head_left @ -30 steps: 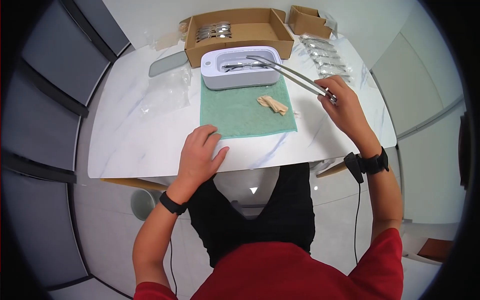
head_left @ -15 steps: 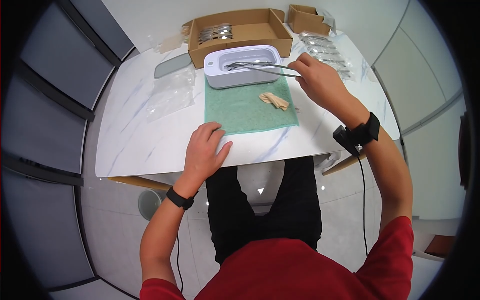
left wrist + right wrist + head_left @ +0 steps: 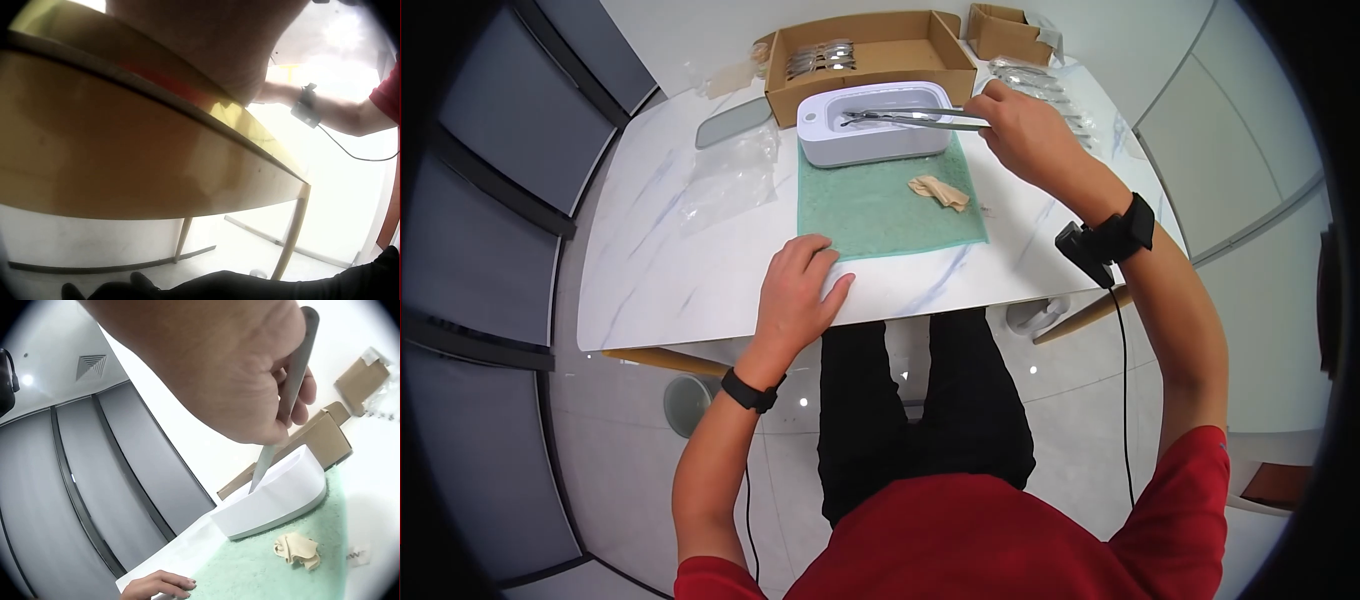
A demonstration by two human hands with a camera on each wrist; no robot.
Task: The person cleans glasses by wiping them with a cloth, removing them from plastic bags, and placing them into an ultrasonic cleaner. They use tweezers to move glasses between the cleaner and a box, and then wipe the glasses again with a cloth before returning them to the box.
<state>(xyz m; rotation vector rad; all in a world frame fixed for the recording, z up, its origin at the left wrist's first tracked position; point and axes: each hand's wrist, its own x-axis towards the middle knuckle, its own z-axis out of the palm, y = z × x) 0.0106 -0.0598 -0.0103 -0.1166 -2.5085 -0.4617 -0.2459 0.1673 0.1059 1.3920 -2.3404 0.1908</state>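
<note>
My right hand grips long metal tweezers above the right end of a white cleaner with an open basin. The tweezers point left into the basin, their tips at a pair of glasses near its left end. Most of the glasses is hidden by the tweezers and the basin wall. My left hand rests on the front of the table, fingertips at the near left corner of a green towel under the cleaner. A crumpled beige cloth lies on the towel.
Behind the cleaner stands a cardboard box with several glasses at its left. A smaller carton and bagged glasses are at the back right. Left lie a grey lid and clear plastic bags.
My right hand has moved left and up toward the cleaner. The tweezers' tips have shifted from the middle of the basin to its left end, onto the glasses. My left hand stays put.
</note>
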